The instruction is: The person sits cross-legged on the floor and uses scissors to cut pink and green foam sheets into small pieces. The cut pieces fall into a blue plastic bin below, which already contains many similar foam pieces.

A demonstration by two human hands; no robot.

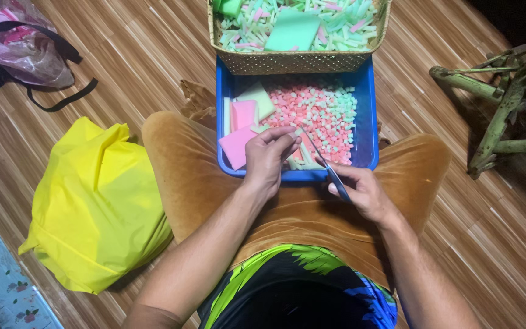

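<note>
- Over the lap, right at the near edge of the blue tray (pixel 365 109), both hands are busy with sponge bits.
- The left hand (pixel 267 159) has its fingers curled in, thumb and forefinger pinched on the ends of some thin sponge strips (pixel 304 153) sticking out over the tray.
- The right hand (pixel 360 190) is wrapped round the handles of a pair of scissors (pixel 327 167), fingers closed on them. The blades point up and left toward the strips; can't really tell how far apart they are.
- The tray is resting on the person's knees, and the right half is full of tiny cut cubes (pixel 321 113), pink, white and green mixed.
- On the tray's left side there are flat sponge pieces: a pink one (pixel 234 149) poking over the rim, another pink sponge (pixel 245 113) and a pale yellow-green one (pixel 258 97) behind it.
- Just past the tray sits a woven basket (pixel 293 61) loaded with longer strips and a green sponge sheet (pixel 292 30) on top.
- A yellow bag (pixel 92 201) lies on the wood floor beside the left leg.
</note>
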